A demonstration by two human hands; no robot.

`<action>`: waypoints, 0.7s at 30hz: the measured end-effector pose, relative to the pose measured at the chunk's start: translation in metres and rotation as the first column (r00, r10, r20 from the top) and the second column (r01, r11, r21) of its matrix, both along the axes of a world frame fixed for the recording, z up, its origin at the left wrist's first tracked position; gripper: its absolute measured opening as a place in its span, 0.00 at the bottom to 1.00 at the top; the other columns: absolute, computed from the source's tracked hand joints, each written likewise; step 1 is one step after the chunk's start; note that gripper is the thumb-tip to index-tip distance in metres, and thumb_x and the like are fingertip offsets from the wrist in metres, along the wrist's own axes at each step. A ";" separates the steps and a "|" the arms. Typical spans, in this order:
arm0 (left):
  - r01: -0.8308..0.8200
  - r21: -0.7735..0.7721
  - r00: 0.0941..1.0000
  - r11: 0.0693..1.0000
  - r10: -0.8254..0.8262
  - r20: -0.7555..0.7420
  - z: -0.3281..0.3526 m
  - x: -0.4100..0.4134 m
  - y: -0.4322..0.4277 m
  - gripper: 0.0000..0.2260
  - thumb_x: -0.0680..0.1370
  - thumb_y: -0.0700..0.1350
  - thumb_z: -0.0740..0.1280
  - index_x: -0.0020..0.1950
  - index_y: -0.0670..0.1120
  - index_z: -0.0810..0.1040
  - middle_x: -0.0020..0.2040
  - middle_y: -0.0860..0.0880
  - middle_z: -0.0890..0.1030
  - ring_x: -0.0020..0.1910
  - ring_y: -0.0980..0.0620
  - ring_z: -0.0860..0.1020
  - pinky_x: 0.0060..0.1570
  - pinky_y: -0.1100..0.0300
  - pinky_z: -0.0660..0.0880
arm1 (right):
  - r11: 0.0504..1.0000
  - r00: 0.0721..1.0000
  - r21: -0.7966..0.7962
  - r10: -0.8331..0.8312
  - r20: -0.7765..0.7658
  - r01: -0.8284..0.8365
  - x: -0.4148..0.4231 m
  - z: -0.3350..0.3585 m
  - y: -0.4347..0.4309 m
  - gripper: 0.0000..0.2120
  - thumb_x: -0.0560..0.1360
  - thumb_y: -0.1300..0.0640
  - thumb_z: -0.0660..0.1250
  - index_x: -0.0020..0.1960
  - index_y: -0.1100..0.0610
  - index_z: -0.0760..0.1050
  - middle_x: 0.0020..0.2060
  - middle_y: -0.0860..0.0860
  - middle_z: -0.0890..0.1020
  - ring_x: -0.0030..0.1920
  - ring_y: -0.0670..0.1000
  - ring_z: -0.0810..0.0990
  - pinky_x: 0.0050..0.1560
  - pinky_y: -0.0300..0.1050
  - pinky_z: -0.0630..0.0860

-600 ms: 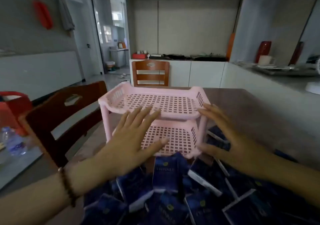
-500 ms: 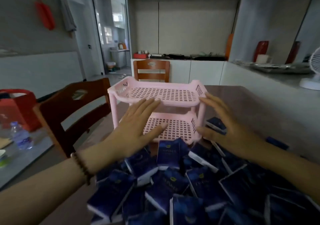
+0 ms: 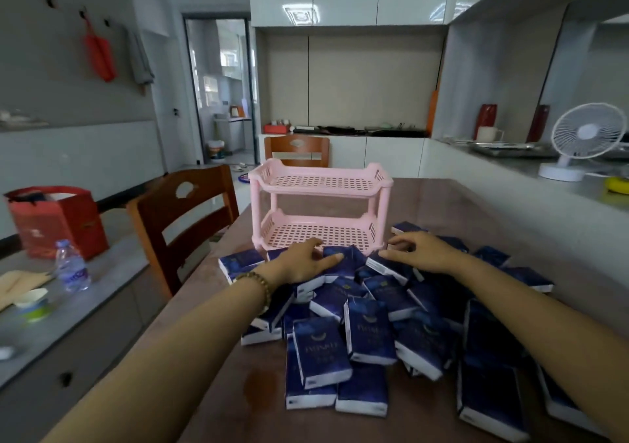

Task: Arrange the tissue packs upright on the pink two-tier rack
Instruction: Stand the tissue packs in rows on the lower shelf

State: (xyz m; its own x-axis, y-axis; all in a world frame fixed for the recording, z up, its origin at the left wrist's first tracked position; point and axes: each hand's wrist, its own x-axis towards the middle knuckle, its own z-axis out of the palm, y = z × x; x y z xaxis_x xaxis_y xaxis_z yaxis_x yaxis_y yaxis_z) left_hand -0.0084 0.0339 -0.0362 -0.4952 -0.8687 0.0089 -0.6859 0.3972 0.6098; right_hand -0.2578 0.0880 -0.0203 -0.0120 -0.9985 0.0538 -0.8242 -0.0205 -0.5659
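Gold lettering sits across the dark blue faces of the nearest tissue packs, too blurred to spell out, and the label on the water bottle and the gold marks on the red bag read no better.

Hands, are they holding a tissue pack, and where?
Left hand rests flat on the tissue packs, holding nothing. Right hand curls over one; a grip cannot be told.

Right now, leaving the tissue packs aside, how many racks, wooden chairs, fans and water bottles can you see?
pink rack: 1
wooden chairs: 2, the near chair and the far chair
white fan: 1
water bottle: 1
Total: 5
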 end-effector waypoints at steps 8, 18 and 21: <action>-0.017 -0.033 0.991 0.999 0.013 -0.136 -0.012 -0.003 -0.011 0.20 0.67 0.59 0.73 0.50 0.52 0.70 0.51 0.45 0.81 0.50 0.45 0.80 0.56 0.47 0.76 | 0.993 1.000 0.122 0.008 0.000 -0.008 0.004 -0.001 0.000 0.17 0.67 0.42 0.73 0.49 0.51 0.75 0.46 0.44 0.77 0.51 0.48 0.76 0.53 0.40 0.71; -0.138 0.147 0.719 0.980 0.201 -0.666 0.018 0.014 0.023 0.10 0.75 0.44 0.70 0.50 0.41 0.73 0.34 0.47 0.77 0.28 0.57 0.77 0.27 0.67 0.76 | 0.977 0.763 -0.192 0.053 0.645 0.094 0.042 0.024 0.020 0.11 0.72 0.57 0.71 0.53 0.57 0.76 0.48 0.53 0.82 0.43 0.49 0.81 0.42 0.39 0.78; 0.026 0.311 0.620 0.950 0.229 -0.751 0.029 0.028 0.035 0.05 0.79 0.44 0.64 0.47 0.42 0.74 0.34 0.48 0.83 0.30 0.56 0.81 0.33 0.64 0.80 | 0.987 0.697 -0.163 0.111 0.708 0.009 0.069 0.028 0.021 0.09 0.72 0.54 0.71 0.52 0.53 0.77 0.48 0.51 0.83 0.43 0.49 0.82 0.44 0.43 0.78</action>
